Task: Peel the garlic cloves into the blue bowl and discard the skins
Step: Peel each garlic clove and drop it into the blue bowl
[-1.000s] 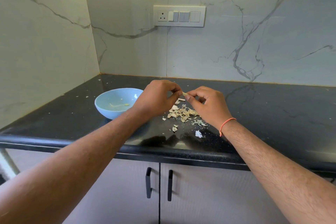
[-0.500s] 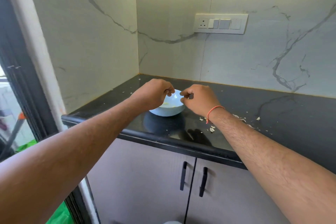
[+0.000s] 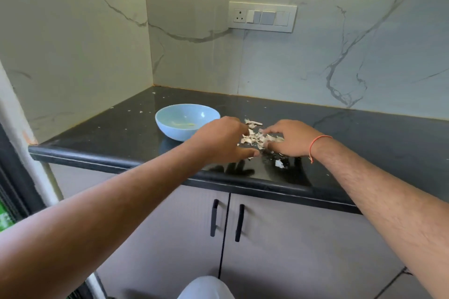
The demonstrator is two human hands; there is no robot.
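A light blue bowl (image 3: 187,121) stands on the black counter (image 3: 364,138) with pale peeled garlic (image 3: 183,125) lying in its bottom. Just right of it a heap of whitish garlic skins (image 3: 255,137) is spread on the counter. My left hand (image 3: 223,139) rests at the left side of the heap, fingers apart, thumb stretched along the counter. On the right side of the heap lies my right hand (image 3: 289,139), fingers spread over the skins, an orange thread around its wrist. The skins lie between the two hands. Neither hand visibly grips anything.
Small skin flakes (image 3: 279,164) lie near the counter's front edge and further back by the left wall. Marble walls close the corner behind and to the left. A switch plate (image 3: 263,17) hangs on the back wall. Two cabinet doors with black handles (image 3: 239,222) are below.
Both hands left the bowl, moved right and lowered onto the skin heap, their fingers spreading apart. The clove pinched between them earlier is gone from the fingers. My head turned back to the right.
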